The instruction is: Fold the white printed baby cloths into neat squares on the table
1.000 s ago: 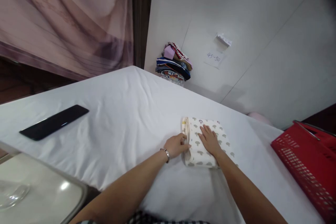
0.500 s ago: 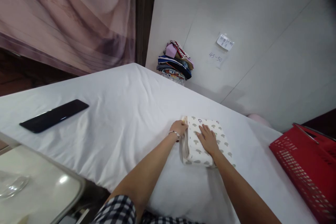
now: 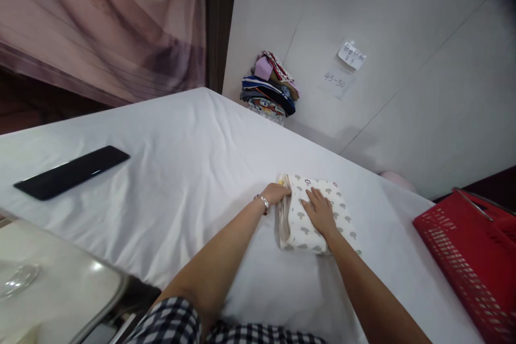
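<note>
A folded white cloth (image 3: 300, 234) with a grey mushroom print lies on the white-covered table (image 3: 193, 172). Its layered edges face left, with a small yellow spot near the far left corner. My right hand (image 3: 320, 210) rests flat on top of it, fingers spread. At the left edge my left hand (image 3: 276, 192), with a silver bracelet on the wrist, has its fingers closed on the cloth's layers. The fingertips are partly hidden between them.
A red plastic basket (image 3: 459, 258) stands at the right. A black flat panel (image 3: 72, 172) lies on the left of the table. Folded clothes (image 3: 270, 88) are stacked by the wall. A pale surface with a clear object (image 3: 20, 279) is at the lower left.
My left hand has moved up along the cloth's left edge, from its near part to near the far corner. My right hand stays flat on top. The view has shifted slightly.
</note>
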Motion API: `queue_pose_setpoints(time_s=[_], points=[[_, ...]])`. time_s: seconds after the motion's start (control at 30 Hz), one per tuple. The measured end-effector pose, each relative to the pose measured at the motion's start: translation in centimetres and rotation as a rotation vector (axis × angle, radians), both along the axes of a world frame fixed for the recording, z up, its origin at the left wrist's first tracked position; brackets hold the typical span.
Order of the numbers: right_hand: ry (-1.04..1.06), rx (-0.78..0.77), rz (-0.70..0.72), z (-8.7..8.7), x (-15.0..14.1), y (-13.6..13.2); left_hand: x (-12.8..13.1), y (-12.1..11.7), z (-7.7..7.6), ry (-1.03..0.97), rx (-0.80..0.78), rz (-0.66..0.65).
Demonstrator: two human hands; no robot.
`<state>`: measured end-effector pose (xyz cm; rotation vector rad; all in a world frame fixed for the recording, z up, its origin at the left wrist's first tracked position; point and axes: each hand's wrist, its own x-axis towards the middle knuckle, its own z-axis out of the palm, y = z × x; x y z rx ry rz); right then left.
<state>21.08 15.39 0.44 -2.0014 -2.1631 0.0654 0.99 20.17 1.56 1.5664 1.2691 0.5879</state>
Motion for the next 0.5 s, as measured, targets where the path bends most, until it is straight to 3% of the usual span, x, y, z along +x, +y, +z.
queue_pose_setpoints(time_s=[0.5], points=[[0.008,0.012,0.004,0.1,0.0,0.1,0.1,-1.1,0.5,0.029,-0.024,-0.099]])
